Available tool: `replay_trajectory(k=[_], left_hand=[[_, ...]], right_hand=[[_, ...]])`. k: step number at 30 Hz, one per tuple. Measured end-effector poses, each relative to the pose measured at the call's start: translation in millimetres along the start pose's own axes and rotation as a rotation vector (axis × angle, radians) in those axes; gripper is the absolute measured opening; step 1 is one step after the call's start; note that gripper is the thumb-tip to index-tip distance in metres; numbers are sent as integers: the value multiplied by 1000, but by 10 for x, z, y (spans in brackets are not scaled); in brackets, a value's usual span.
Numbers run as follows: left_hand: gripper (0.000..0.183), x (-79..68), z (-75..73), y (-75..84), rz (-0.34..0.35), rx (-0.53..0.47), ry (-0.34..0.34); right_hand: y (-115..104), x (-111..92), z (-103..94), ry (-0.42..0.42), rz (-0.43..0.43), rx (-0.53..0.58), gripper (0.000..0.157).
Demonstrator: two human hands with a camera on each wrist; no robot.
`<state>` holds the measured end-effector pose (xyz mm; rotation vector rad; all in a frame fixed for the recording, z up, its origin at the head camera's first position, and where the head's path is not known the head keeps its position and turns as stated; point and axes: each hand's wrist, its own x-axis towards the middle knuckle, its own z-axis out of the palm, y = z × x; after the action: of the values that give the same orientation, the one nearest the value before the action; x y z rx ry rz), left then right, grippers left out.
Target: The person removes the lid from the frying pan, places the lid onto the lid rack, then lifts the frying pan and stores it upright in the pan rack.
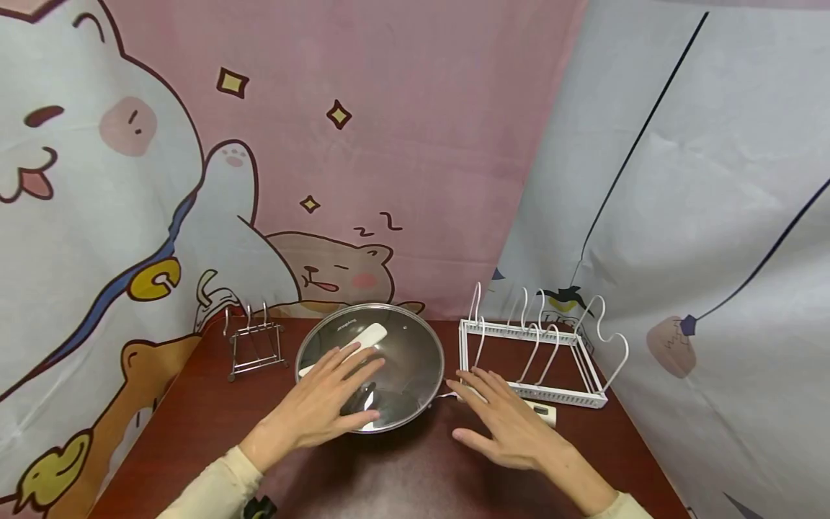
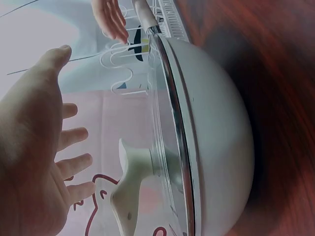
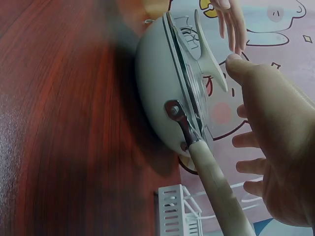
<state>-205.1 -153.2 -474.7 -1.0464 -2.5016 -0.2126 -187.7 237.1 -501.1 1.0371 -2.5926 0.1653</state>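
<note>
In the head view, the left hand (image 1: pixel 327 398) comes from the lower left of the frame and is over the near left part of a glass lid (image 1: pixel 415 364). Its fingers are apart and almost straight, pointing to the upper right, and the thumb is stretched away to the right. The left wrist view shows a gap between this hand and the lid. The right hand (image 1: pixel 509 425) comes from the lower right, above the handle (image 3: pixel 216 182) of the pan; its fingers are also apart and rather straight, directed to the upper left. In the right wrist view, this hand stands apart from the handle.

The pan (image 2: pixel 221 137) is on the surface (image 1: pixel 415 486), a little below the middle of the head frame, with the lid on top. There, the left fingers cover part of the white knob (image 1: pixel 372 335) of the lid, and the right hand hides the middle of the handle. The pan's wall is better seen from the wrists. Both sleeves are cut off by the lower edge. A white rack (image 1: pixel 564 394) is at right, a small metal rack (image 1: pixel 256 369) at left. One dark object (image 1: pixel 259 509) beside the left sleeve is cut off, and I cannot tell what it is.
</note>
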Motion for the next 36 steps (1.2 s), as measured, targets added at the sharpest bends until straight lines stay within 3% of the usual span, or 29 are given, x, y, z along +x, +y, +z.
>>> replay_trajectory(k=[10, 24, 36], left_hand=[[82, -19, 15, -111, -40, 30, 23], [76, -12, 47, -211, -113, 6, -18], [75, 15, 94, -276, -117, 21, 21]], right_hand=[[95, -72, -12, -3, 33, 7, 73], [202, -118, -22, -9, 58, -4, 71], [340, -177, 8, 29, 59, -34, 71]])
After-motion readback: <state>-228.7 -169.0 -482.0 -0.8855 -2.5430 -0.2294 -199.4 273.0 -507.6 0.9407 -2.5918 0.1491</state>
